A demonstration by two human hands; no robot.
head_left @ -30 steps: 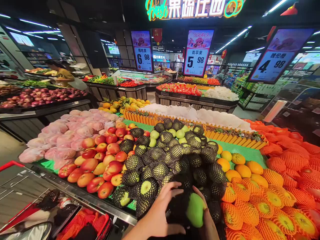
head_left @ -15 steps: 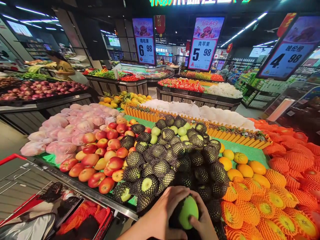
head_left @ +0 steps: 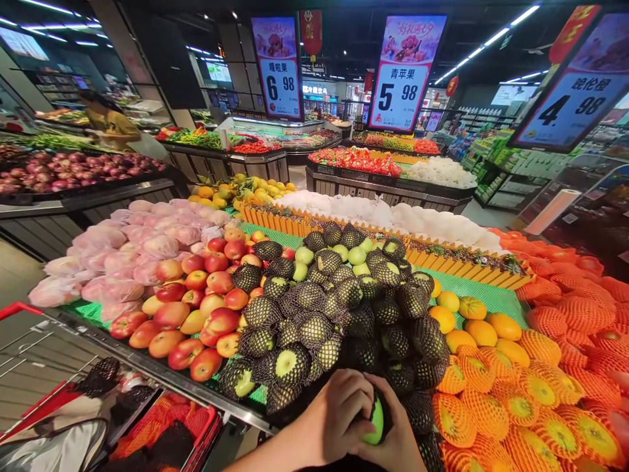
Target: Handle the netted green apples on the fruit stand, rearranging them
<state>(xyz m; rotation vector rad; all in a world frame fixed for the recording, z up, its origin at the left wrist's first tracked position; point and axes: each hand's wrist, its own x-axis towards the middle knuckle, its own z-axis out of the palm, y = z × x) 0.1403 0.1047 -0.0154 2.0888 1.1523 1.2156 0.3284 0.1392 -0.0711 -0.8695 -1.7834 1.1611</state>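
The middle price screen [head_left: 407, 75] reads 青苹果 over a large 5.98, under a top line that looks like 好礼遇七夕. Left of the middle price screen, another hanging screen [head_left: 276, 69] shows 嘎啦果 and 6.98; to its right, a slanted screen [head_left: 572, 88] shows 晚伦橙 and 4.98. Just left of the middle price screen, a small display [head_left: 365, 114] bears a 5. Farther left of it, a lit shop sign [head_left: 314, 90] carries white characters, only partly legible. Small print under the prices is too tiny to read.
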